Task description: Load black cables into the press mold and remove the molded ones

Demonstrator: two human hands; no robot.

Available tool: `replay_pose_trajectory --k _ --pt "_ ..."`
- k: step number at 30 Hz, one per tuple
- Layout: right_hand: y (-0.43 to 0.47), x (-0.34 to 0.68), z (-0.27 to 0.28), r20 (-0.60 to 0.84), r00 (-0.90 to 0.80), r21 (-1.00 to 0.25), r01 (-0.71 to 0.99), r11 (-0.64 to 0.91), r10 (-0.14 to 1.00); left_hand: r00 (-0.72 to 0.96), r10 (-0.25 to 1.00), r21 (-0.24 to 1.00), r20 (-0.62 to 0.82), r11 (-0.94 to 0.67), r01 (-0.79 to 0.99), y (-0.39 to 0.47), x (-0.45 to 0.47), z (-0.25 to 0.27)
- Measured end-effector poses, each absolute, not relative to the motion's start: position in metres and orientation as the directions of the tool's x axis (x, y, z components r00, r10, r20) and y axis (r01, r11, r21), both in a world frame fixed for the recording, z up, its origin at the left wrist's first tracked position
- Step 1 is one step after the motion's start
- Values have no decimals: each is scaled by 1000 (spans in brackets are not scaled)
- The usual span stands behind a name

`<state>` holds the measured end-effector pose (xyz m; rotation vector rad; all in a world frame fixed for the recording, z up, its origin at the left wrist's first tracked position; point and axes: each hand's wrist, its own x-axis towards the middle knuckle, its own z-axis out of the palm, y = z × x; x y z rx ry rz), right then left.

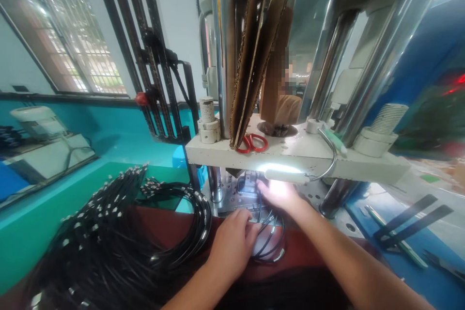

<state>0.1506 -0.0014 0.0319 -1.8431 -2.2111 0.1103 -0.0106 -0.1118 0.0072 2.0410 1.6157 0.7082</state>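
Note:
My left hand (230, 240) is in front of the press, its fingers curled in against a loosely coiled black cable (278, 240) with light-coloured bands. Under the white plate, my right hand (281, 196) reaches in to a small metal fixture (248, 184). Its bent fingers close on the upper part of the cable beside the fixture. Glare from a glowing lamp tube (285, 175) washes out the back of this hand, and the cable's end is hidden. A large heap of black cables (98, 227) with metallic ends lies to my left.
The thick white press plate (218, 155) hangs low above my hands, between steel columns (221, 58). Red-handled scissors (256, 143) and cardboard sheets (254, 53) rest on it. At right, a blue surface holds a pen-like tool (395, 236) and dark flat bars (410, 223).

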Motion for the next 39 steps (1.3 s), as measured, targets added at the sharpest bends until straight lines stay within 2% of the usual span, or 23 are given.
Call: replay_pose_trajectory --k 19,25,29,32,37,39 --pt "-2 142 29 186 -294 -18 953 303 938 194 967 619 165 -255 743 -113 -13 10" --pt "1 128 21 206 -307 51 952 303 929 234 950 549 207 -311 776 -113 -16 10" --pt "-7 133 28 281 -286 -4 954 299 916 275 919 372 283 -369 852 -101 -20 17" --pt "-33 147 34 371 -270 -76 945 319 888 329 894 284 304 -415 865 -74 -20 25" --pt "-103 177 35 438 -339 -174 877 448 833 409 868 150 281 -461 875 -16 -13 27" --pt "-128 186 34 449 -378 -267 808 525 810 416 868 101 271 -456 884 0 -10 23"
